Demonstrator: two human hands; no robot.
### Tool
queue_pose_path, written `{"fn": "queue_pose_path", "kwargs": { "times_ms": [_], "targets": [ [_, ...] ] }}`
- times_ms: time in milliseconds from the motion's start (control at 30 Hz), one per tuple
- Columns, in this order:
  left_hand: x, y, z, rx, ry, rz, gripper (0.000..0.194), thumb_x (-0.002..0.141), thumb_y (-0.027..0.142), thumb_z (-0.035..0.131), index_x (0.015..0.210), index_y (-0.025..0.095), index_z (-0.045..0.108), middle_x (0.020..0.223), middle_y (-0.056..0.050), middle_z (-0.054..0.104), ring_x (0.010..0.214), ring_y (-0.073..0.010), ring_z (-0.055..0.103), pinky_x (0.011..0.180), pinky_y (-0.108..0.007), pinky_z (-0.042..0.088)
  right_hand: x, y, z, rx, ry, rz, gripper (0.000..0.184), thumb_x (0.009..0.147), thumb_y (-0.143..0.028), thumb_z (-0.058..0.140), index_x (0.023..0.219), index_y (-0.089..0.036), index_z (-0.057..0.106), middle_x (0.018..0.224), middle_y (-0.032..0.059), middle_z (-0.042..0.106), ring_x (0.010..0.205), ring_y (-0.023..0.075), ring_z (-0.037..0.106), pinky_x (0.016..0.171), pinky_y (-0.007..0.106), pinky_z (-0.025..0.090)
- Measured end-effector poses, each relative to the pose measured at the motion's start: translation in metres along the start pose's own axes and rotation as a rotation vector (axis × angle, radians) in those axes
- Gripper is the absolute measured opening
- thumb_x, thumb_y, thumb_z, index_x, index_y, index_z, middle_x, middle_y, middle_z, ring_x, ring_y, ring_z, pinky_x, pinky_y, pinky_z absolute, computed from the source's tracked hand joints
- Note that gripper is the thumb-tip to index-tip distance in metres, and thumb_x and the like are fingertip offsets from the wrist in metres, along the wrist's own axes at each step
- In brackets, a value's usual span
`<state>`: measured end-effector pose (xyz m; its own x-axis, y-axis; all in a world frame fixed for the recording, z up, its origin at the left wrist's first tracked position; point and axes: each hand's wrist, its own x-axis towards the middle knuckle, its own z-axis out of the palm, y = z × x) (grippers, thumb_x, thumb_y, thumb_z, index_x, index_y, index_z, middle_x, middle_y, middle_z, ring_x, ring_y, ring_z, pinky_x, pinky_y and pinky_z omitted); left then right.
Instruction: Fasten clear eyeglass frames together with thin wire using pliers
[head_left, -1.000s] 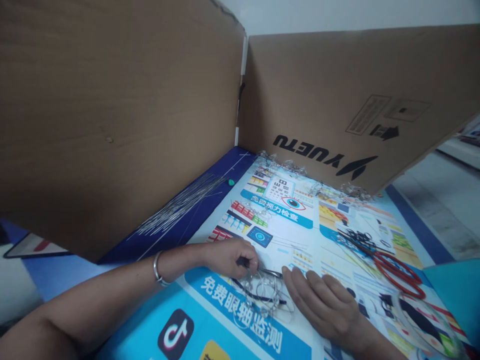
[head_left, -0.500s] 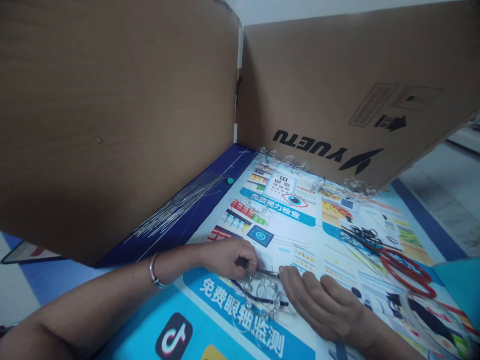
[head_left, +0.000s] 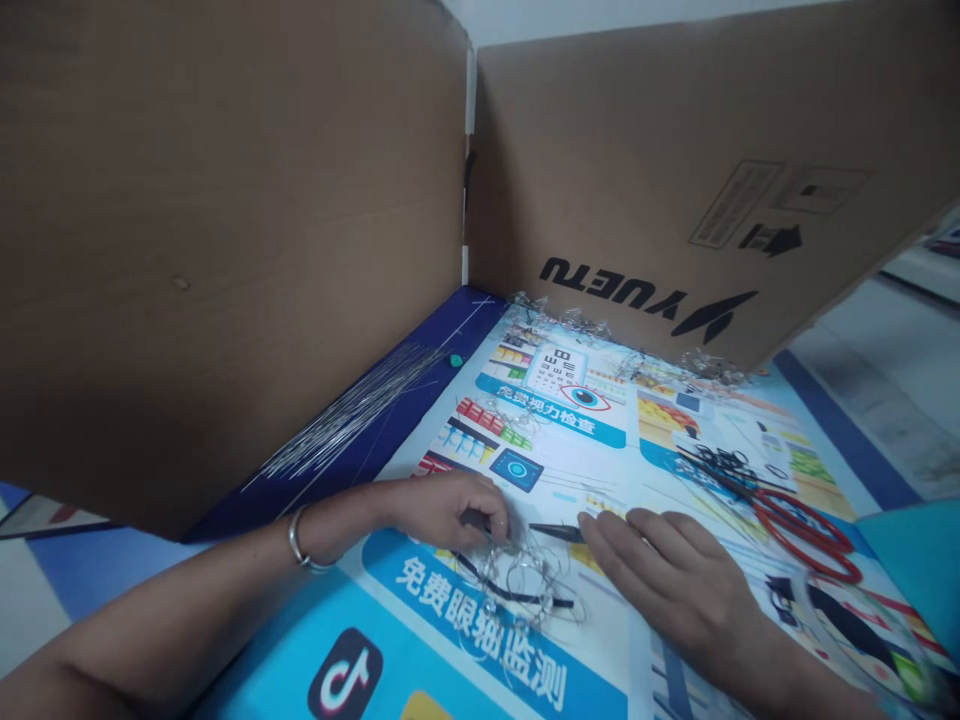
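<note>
My left hand, a bangle on its wrist, is closed with curled fingers on a wire-and-bead piece. Thin silvery wire loops and clear beads hang from it, along with a dark strip; the fingers hide the gripped part. To the right, my right hand is closed around needle-nose pliers. Their slim jaws point left, a short gap away from the left fingers. The pliers' handles are hidden in the palm.
Cardboard panels stand at left and back. Straight wires lie along the left panel, with a small green lump. Red-handled scissors and black rings lie right. Bead-and-wire pieces line the back panel.
The pliers' jaws have come away from the left fingers; their tip now shows free. My right hand has shifted slightly right. The whole view has shifted a little.
</note>
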<state>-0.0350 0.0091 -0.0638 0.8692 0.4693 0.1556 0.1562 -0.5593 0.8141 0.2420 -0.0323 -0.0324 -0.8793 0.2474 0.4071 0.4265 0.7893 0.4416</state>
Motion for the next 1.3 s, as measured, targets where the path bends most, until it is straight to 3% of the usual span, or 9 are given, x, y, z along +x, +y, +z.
{"fn": "queue_pose_path", "kwargs": {
  "times_ms": [133,267,433,500,633,833,1000,1133,1300],
  "targets": [
    [-0.004,0.005,-0.011,0.078,0.008,-0.048,0.025,0.073,0.000,0.051,0.089,0.015,0.062,0.095,-0.006,0.066,0.088,-0.0148,0.060,0.078,-0.026,0.047,-0.003,0.000,0.005,0.085,0.040,0.124,0.024,0.087,-0.008,0.048,0.108,-0.013,0.059,0.097,0.0087,0.067,0.083,0.0216,0.057,0.068,0.036,0.039],
    [-0.002,0.026,-0.021,0.237,0.174,-0.053,0.018,0.082,0.011,0.054,0.096,0.016,0.062,0.092,-0.005,0.064,0.086,-0.0143,0.058,0.078,-0.026,0.045,0.001,0.000,0.011,0.128,0.082,0.242,0.021,0.085,-0.010,0.052,0.105,-0.014,0.060,0.094,0.0083,0.067,0.081,0.0214,0.055,0.068,0.036,0.039],
    [0.011,0.046,-0.009,0.508,0.168,0.067,0.019,0.086,0.028,0.057,0.101,0.017,0.061,0.098,-0.007,0.062,0.089,-0.0168,0.056,0.077,-0.026,0.044,0.011,-0.002,0.014,0.231,0.096,0.346,0.018,0.086,-0.013,0.052,0.102,-0.014,0.060,0.090,0.0069,0.066,0.079,0.0192,0.055,0.067,0.033,0.038],
    [0.018,0.046,-0.002,0.632,0.161,0.090,0.017,0.088,0.029,0.054,0.099,0.019,0.062,0.097,-0.005,0.063,0.086,-0.0168,0.057,0.074,-0.027,0.043,0.013,-0.004,0.014,0.264,0.092,0.384,0.018,0.087,-0.014,0.050,0.101,-0.015,0.061,0.090,0.0061,0.066,0.078,0.0181,0.055,0.067,0.033,0.038],
    [0.029,0.039,0.003,0.741,0.179,0.156,0.020,0.088,0.013,0.044,0.087,0.019,0.063,0.085,-0.002,0.063,0.078,-0.0143,0.056,0.068,-0.026,0.043,0.011,-0.007,0.017,0.294,0.063,0.460,0.018,0.087,-0.018,0.047,0.097,-0.017,0.063,0.086,0.0061,0.066,0.078,0.0188,0.056,0.066,0.032,0.039],
    [0.030,0.031,-0.003,0.728,0.288,0.086,0.020,0.087,0.018,0.045,0.076,0.017,0.061,0.073,-0.002,0.059,0.067,-0.0132,0.054,0.061,-0.024,0.041,-0.009,-0.003,0.029,0.447,-0.102,0.566,0.014,0.084,-0.027,0.053,0.093,-0.023,0.063,0.085,0.0035,0.066,0.078,0.0186,0.059,0.066,0.031,0.045],
    [0.026,0.024,-0.002,0.681,0.339,0.097,0.021,0.089,0.019,0.043,0.080,0.018,0.063,0.078,-0.003,0.062,0.072,-0.0131,0.057,0.065,-0.024,0.043,-0.021,-0.004,0.037,0.333,-0.184,0.539,0.014,0.082,-0.030,0.056,0.091,-0.023,0.064,0.086,0.0044,0.065,0.080,0.0208,0.058,0.068,0.035,0.044],
    [0.026,0.027,0.000,0.687,0.326,0.106,0.020,0.088,0.019,0.044,0.082,0.018,0.064,0.078,-0.003,0.063,0.072,-0.0141,0.058,0.065,-0.025,0.043,-0.014,-0.004,0.031,0.291,-0.076,0.543,0.023,0.083,-0.037,0.057,0.098,-0.021,0.062,0.095,0.0087,0.063,0.091,0.0255,0.056,0.075,0.041,0.044],
    [0.027,0.036,0.000,0.647,0.293,0.156,0.020,0.086,0.014,0.043,0.085,0.017,0.063,0.079,-0.004,0.062,0.073,-0.0145,0.057,0.066,-0.025,0.044,0.015,-0.007,0.019,0.465,0.115,0.470,0.027,0.089,-0.034,0.050,0.110,-0.019,0.057,0.098,0.0098,0.062,0.090,0.0205,0.058,0.074,0.032,0.051]
  ]
}}
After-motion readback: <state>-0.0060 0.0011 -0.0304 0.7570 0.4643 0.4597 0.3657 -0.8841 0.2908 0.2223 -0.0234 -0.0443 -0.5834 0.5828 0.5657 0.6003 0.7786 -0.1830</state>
